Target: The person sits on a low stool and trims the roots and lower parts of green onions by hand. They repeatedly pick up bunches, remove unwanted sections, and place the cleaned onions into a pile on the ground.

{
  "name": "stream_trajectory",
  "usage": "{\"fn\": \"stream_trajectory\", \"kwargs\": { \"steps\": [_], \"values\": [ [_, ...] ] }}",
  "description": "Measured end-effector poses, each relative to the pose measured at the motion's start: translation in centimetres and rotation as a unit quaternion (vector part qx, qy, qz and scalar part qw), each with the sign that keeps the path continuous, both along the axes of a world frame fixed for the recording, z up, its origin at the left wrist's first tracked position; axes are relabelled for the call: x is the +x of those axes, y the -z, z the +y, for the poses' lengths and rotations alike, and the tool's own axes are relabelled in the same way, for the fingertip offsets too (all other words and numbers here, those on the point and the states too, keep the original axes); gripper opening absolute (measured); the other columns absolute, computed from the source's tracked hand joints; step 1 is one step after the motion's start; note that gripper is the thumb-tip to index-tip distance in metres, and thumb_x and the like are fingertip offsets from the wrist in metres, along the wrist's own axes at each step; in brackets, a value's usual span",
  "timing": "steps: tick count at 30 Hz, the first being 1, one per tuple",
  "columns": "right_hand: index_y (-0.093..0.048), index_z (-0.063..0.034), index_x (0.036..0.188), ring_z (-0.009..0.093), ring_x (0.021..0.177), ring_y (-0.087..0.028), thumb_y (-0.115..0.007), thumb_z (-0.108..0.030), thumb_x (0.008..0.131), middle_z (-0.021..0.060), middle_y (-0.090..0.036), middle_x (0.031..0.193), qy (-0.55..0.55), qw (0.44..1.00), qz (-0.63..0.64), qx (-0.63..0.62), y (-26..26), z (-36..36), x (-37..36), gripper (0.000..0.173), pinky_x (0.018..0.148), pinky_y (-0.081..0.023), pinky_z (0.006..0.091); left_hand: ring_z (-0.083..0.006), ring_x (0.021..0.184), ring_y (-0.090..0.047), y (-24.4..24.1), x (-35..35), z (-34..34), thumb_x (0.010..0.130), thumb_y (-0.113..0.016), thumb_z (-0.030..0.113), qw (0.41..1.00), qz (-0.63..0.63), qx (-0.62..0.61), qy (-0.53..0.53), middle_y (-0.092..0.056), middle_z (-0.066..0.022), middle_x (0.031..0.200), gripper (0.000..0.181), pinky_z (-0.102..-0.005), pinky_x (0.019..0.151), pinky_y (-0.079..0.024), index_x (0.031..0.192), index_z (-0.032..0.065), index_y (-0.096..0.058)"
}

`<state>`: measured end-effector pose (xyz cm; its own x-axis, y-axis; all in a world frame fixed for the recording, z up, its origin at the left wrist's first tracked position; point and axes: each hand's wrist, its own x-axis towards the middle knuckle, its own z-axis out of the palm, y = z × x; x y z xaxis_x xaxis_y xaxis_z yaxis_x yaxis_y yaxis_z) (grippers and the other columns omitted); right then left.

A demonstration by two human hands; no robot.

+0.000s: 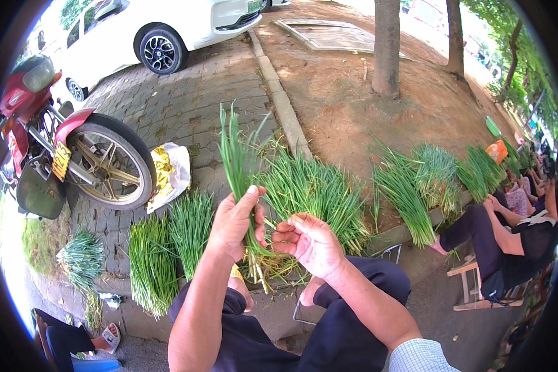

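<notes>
My left hand (230, 228) grips a small bunch of green chives (236, 158), leaves up and pale stem ends hanging down. Beside it, slightly lower, is my right hand (314, 246), its thumb and forefinger brought together and the other fingers curled; whether a thin leaf is pinched there is too small to tell. Behind both hands a large loose heap of chives (314, 195) lies on the ground. Yellowish trimmings (283, 272) are strewn below, between my feet. Two tidy chive bundles (153, 265) (190, 228) lie to the left.
A red motorcycle's front wheel (107, 162) stands left, near a white and gold plastic bag (169, 172). More chives (404, 195) lie along the curb to the right, where a person (497, 237) sits on a wooden stool (474, 283). Another person's sandalled foot (110, 337) shows lower left.
</notes>
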<state>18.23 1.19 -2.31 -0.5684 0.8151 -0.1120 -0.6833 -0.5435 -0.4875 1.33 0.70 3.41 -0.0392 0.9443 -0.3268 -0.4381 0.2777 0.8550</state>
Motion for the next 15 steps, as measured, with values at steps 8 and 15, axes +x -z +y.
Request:
{"fn": "stream_trajectory", "kwargs": {
  "steps": [8,15],
  "values": [
    [-0.059,-0.0052,0.092,0.017,0.060,-0.060,-0.052,-0.014,0.092,0.0059,-0.061,0.074,-0.024,0.999,0.028,-0.003,0.3,0.4,1.3,0.012,0.057,-0.054,0.0343,-0.0098,0.038,-0.043,0.1,-1.9,0.3,0.094,-0.052,0.031,0.997,0.028,0.026,-0.070,-0.046,0.0002,0.060,0.028,-0.0261,0.033,-0.039,0.107,0.0062,-0.051],
    [-0.060,-0.0049,0.089,0.013,0.052,-0.055,-0.052,-0.011,0.090,0.0029,-0.058,0.067,-0.024,0.999,-0.040,-0.020,0.1,0.8,2.5,0.010,0.048,-0.048,0.0296,-0.0114,0.038,-0.044,0.1,-3.4,0.2,0.095,-0.051,0.029,0.992,0.032,0.032,-0.120,-0.046,-0.0010,0.060,0.026,-0.0272,0.032,-0.040,0.106,0.0056,-0.051]
  ]
}}
